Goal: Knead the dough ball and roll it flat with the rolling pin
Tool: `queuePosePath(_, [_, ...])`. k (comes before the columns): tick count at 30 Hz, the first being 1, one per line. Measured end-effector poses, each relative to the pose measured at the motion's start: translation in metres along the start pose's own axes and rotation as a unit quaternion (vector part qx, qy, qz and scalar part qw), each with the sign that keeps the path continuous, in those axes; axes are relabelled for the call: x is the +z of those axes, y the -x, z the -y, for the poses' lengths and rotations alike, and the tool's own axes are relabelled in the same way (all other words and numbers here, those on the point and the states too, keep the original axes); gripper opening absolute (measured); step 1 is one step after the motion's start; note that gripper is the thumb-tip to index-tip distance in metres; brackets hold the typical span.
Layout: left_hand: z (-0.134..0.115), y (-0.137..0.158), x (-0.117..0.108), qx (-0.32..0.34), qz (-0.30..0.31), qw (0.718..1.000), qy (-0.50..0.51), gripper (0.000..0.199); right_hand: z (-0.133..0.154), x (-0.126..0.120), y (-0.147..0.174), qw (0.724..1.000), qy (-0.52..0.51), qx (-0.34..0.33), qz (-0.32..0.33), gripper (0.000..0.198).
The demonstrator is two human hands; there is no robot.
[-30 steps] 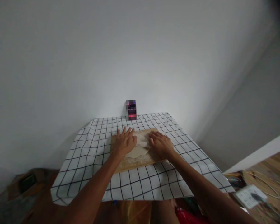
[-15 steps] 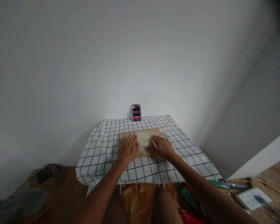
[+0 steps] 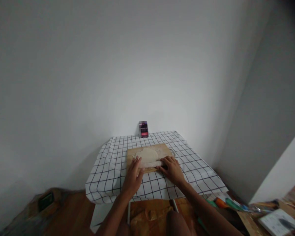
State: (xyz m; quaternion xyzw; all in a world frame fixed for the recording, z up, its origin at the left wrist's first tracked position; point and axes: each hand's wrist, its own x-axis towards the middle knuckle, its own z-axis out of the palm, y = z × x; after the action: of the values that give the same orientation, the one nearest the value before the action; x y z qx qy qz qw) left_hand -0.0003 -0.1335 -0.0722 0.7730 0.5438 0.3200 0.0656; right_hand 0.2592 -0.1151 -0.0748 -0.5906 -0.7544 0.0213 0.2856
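A wooden board [image 3: 166, 150] lies on the table, with a flat pale sheet of dough [image 3: 147, 154] on it. Across the near part of the dough lies a light rolling pin [image 3: 151, 164]. My left hand [image 3: 134, 175] is at the pin's left end, fingers over it and thumb on the near side. At the other end my right hand [image 3: 172, 167] has its bent fingers on the pin, with the thumb tucked in front. Both pin ends are hidden under the hands.
A black-and-white checked cloth [image 3: 108, 177] covers the table. A phone-like object with a blurred screen [image 3: 144, 129] leans on the wall behind. Tools with coloured handles [image 3: 222, 203] and a white power strip [image 3: 279, 223] are low at the right.
Both hands have drawn back toward the board's near edge, bringing the rolling pin into clearer view. More of the dough shows. The view has tilted up, so the table sits lower.
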Motion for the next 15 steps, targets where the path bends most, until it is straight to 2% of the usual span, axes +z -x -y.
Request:
queuePosePath(4, [0.015,-0.008,-0.018,-0.044,-0.06,0.996,0.038,0.05,-0.003,-0.005,-0.01,1.0,0.01,-0.002,0.009,0.033])
queuePosePath(8, [0.008,-0.034,-0.031,-0.013,-0.06,0.998,-0.016,0.048,-0.007,-0.011,-0.037,0.998,0.003,-0.041,0.042,0.037])
queuePosePath(11, [-0.001,-0.052,-0.02,0.002,-0.017,0.996,-0.087,0.048,-0.012,-0.009,-0.063,0.995,0.001,-0.05,0.084,0.045])
queuePosePath(15, [-0.001,-0.071,0.001,-0.019,0.013,0.984,-0.176,0.051,-0.018,0.002,-0.101,0.991,0.037,-0.057,0.118,0.054])
